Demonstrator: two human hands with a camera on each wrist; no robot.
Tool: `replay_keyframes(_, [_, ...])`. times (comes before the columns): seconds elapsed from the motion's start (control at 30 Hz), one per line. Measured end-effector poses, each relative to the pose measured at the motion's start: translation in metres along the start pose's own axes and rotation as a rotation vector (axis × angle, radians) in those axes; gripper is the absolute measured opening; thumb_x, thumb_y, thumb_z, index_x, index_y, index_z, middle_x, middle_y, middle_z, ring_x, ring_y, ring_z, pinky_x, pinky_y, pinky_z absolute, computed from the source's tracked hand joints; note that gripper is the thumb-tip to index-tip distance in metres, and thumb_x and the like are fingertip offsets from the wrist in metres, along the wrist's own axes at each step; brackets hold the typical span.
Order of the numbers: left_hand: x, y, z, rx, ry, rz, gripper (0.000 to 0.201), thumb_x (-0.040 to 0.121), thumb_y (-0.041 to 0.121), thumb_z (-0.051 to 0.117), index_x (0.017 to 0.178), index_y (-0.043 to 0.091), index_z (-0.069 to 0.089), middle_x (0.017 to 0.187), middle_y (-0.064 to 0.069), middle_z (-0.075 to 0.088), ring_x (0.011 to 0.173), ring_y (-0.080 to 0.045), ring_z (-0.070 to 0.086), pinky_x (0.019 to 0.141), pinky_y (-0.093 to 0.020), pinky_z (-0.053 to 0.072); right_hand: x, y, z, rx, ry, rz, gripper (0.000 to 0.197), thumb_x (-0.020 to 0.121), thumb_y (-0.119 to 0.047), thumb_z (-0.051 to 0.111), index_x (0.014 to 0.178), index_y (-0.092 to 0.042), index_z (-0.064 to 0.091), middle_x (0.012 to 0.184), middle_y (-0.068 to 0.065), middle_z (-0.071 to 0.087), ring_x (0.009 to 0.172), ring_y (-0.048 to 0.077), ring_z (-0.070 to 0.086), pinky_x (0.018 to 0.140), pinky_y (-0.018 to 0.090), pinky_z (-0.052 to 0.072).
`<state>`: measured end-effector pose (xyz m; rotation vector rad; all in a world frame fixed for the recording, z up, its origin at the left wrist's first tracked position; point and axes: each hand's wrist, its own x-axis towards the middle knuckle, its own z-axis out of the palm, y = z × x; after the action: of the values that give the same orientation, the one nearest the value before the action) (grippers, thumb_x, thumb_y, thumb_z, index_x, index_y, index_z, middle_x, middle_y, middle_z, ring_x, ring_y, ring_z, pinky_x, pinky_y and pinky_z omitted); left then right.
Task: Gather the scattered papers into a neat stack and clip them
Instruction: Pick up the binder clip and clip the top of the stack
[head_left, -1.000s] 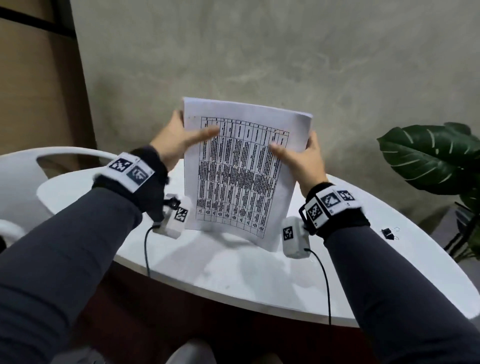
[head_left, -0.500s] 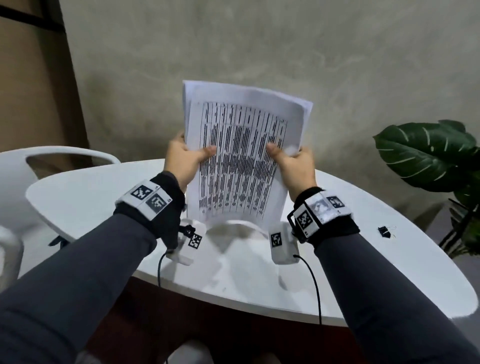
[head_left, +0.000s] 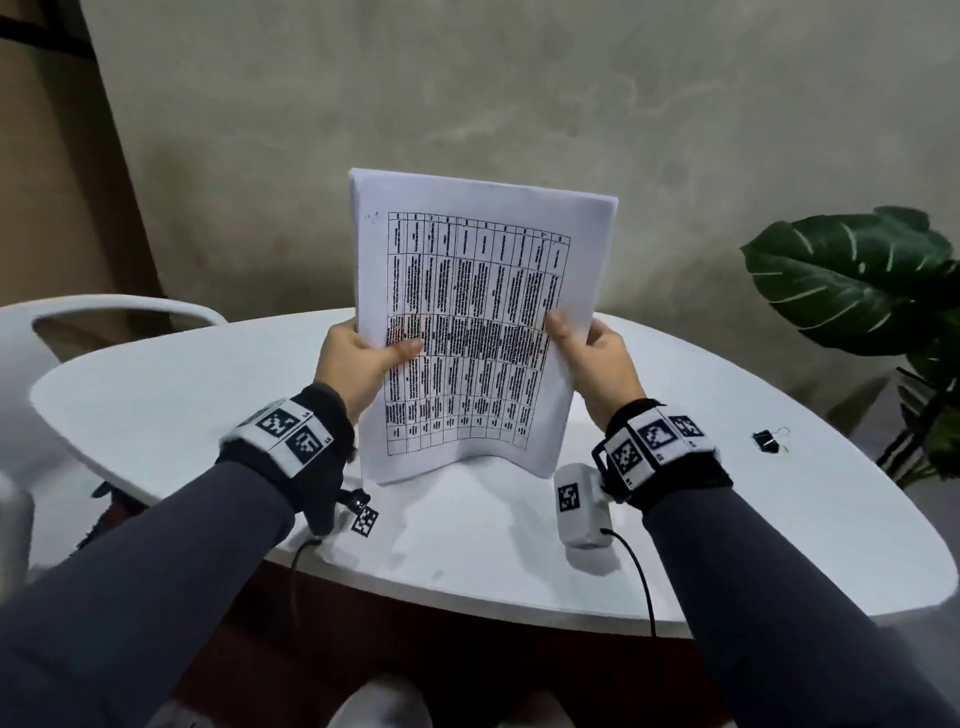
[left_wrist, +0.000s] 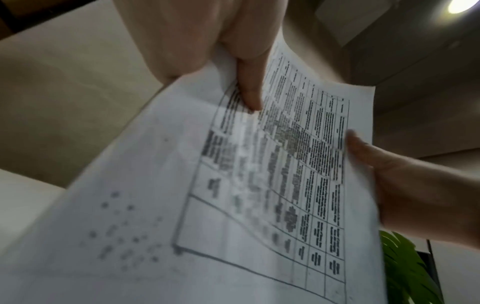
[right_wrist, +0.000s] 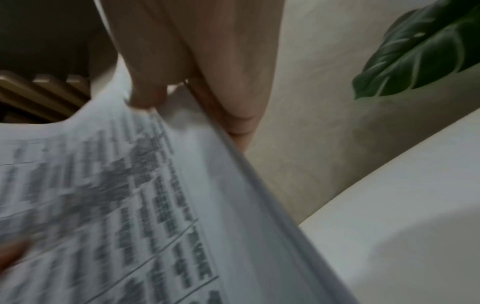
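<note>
A stack of white papers with a printed table stands upright, its bottom edge on the white table. My left hand grips the stack's left edge, thumb on the front sheet. My right hand grips the right edge the same way. The bottom of the stack bows slightly. In the left wrist view the papers fill the frame, with my left thumb on them. The right wrist view shows the stack's edge pinched by my right hand. A black binder clip lies on the table at far right.
A large green plant stands to the right of the table. A white chair sits at the left. A grey wall rises close behind the table. The table's near edge curves just in front of my wrists.
The stack dropped from its raised position half a second ago and its bottom edge now meets the table. Both hands slid lower along its sides.
</note>
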<state>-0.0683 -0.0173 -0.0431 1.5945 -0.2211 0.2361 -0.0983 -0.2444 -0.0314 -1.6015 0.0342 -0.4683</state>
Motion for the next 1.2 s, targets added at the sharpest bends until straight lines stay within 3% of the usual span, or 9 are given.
replay_keyframes(0.13, [0.007, 0.007, 0.009, -0.012, -0.092, 0.036, 0.041, 0.067, 0.027, 0.079, 0.082, -0.005, 0.057, 0.075, -0.013, 0.055, 0.072, -0.023, 0.054, 0.071, -0.031, 0.053, 0.021, 0.016, -0.075, -0.197, 0.871, 0.075, 0.052, 0.090, -0.044, 0.052, 0.132, -0.013, 0.048, 0.134, 0.012, 0.049, 0.120, 0.028, 0.050, 0.099, 0.036, 0.039])
replay_keyframes(0.23, [0.012, 0.013, 0.016, -0.066, -0.103, 0.050, 0.052, 0.069, 0.020, 0.077, 0.104, -0.013, 0.058, 0.093, -0.012, 0.067, 0.090, -0.028, 0.066, 0.087, -0.038, 0.055, 0.019, 0.041, -0.135, -0.396, 1.154, 0.416, 0.052, 0.090, -0.036, 0.050, 0.137, -0.016, 0.041, 0.140, 0.013, 0.040, 0.128, 0.035, 0.038, 0.104, 0.042, 0.032])
replay_keyframes(0.37, [0.024, 0.012, 0.029, -0.097, -0.114, 0.032, 0.030, 0.069, 0.016, 0.076, 0.091, 0.001, 0.062, 0.098, -0.010, 0.070, 0.096, -0.029, 0.067, 0.096, -0.044, 0.051, 0.026, 0.080, -0.191, -0.674, 0.790, 0.660, 0.056, 0.098, -0.023, 0.033, 0.148, -0.008, 0.014, 0.156, 0.018, 0.012, 0.143, 0.035, 0.013, 0.119, 0.042, 0.010])
replay_keyframes(0.53, [0.036, 0.004, 0.032, -0.099, -0.142, 0.049, 0.087, 0.044, 0.045, 0.086, 0.106, -0.011, 0.059, 0.107, -0.031, 0.065, 0.098, -0.045, 0.064, 0.096, -0.051, 0.049, 0.037, 0.064, -0.191, -1.427, 0.408, 0.916, 0.042, 0.083, -0.011, 0.055, 0.124, -0.007, 0.056, 0.138, 0.021, 0.042, 0.127, 0.042, 0.041, 0.098, 0.059, 0.038])
replay_keyframes(0.6, [0.040, 0.001, 0.032, -0.095, -0.150, 0.054, 0.077, 0.046, 0.041, 0.085, 0.102, -0.007, 0.062, 0.106, -0.027, 0.068, 0.100, -0.043, 0.065, 0.096, -0.052, 0.049, 0.035, 0.057, -0.185, -1.554, 0.192, 0.967, 0.032, 0.089, -0.014, 0.050, 0.120, -0.007, 0.057, 0.135, 0.020, 0.046, 0.124, 0.042, 0.045, 0.096, 0.059, 0.040])
replay_keyframes(0.7, [0.043, -0.002, 0.031, -0.101, -0.147, 0.041, 0.045, 0.056, 0.025, 0.078, 0.095, 0.006, 0.066, 0.103, -0.012, 0.071, 0.102, -0.032, 0.067, 0.097, -0.050, 0.049, 0.033, 0.057, -0.189, -1.588, 0.178, 0.774, 0.037, 0.095, -0.026, 0.041, 0.128, -0.016, 0.053, 0.134, 0.012, 0.048, 0.122, 0.035, 0.049, 0.095, 0.053, 0.044])
replay_keyframes(0.93, [0.033, -0.004, 0.013, -0.144, -0.124, 0.053, 0.038, 0.054, 0.024, 0.079, 0.083, 0.004, 0.066, 0.097, -0.009, 0.072, 0.099, -0.030, 0.068, 0.095, -0.047, 0.050, 0.040, 0.050, -0.162, -0.864, 0.356, 0.673, 0.045, 0.069, -0.046, 0.073, 0.076, -0.002, 0.069, 0.073, 0.012, 0.069, 0.072, 0.030, 0.065, 0.079, 0.036, 0.053])
replay_keyframes(1.1, [0.016, 0.001, -0.017, -0.152, -0.122, 0.066, 0.058, 0.047, 0.035, 0.086, 0.089, 0.001, 0.065, 0.091, -0.009, 0.074, 0.096, -0.029, 0.069, 0.090, -0.042, 0.053, 0.060, 0.007, -0.082, -0.074, 0.187, 0.323, 0.024, 0.089, -0.021, 0.061, 0.072, -0.011, 0.047, 0.079, 0.007, 0.054, 0.063, 0.022, 0.062, 0.051, 0.026, 0.057])
replay_keyframes(1.2, [0.008, 0.004, -0.036, -0.160, -0.139, 0.090, 0.073, 0.027, 0.050, 0.090, 0.082, 0.008, 0.067, 0.076, -0.001, 0.077, 0.078, -0.015, 0.073, 0.074, -0.027, 0.058, 0.056, -0.053, -0.039, 0.316, 0.095, 0.024, 0.023, 0.091, -0.008, 0.056, 0.073, -0.014, 0.044, 0.079, 0.009, 0.058, 0.052, 0.011, 0.066, 0.054, 0.024, 0.058])
